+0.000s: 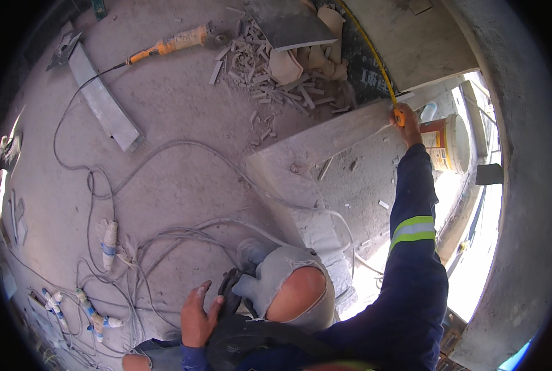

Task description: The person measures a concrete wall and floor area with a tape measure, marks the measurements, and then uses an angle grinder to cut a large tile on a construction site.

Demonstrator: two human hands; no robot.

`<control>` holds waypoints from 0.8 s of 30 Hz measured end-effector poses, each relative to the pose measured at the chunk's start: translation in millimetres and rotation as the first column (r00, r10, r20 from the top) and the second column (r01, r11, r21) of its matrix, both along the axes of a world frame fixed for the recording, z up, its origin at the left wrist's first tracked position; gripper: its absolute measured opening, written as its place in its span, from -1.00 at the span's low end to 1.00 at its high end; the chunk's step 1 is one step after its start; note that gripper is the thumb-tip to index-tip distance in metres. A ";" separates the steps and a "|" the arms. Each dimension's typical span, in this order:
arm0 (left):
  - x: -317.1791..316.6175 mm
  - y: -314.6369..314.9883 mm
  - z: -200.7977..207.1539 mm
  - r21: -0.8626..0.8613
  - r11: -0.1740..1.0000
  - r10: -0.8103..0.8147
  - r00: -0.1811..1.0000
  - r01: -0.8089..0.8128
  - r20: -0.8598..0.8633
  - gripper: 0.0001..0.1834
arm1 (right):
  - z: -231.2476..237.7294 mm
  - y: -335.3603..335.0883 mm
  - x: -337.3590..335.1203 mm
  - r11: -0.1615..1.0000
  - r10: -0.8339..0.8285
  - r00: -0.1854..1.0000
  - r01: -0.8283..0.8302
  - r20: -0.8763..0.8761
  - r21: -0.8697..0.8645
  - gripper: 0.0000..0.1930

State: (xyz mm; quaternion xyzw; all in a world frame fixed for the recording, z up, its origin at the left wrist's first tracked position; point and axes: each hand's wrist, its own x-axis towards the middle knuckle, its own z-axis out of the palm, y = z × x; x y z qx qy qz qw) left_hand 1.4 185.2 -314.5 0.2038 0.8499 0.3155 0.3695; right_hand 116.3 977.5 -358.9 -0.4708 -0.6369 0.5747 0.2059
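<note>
At the far right, my right hand (pixel 410 131) grips an orange tape measure (pixel 399 115) at the edge of a low concrete ledge. From it the yellow tape blade (pixel 375 55) runs out to the upper left, beside a dark printed sheet (pixel 366 77) and a large grey-brown slab (pixel 436 43). Low in the picture, my left hand (pixel 200 314) is raised beside my bent knee, its fingers apart and nothing seen in them. Close by it is a black object (pixel 229 295) whose kind I cannot make out.
An angle grinder (pixel 171 44) with an orange body lies on the dusty floor near broken tile strips (pixel 257 71). Grey cables (pixel 164 238) loop across the left and centre. A bucket (pixel 455 143) stands beyond the ledge (pixel 331 133). A long tile strip (pixel 106 99) lies at left.
</note>
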 end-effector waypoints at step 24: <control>-5.0 4.6 -4.4 0.011 0.999 -0.031 1.000 0.031 -0.005 -0.50 | -4.1 -7.7 7.9 0.987 -0.082 0.996 0.079 -0.018 -0.143 -0.71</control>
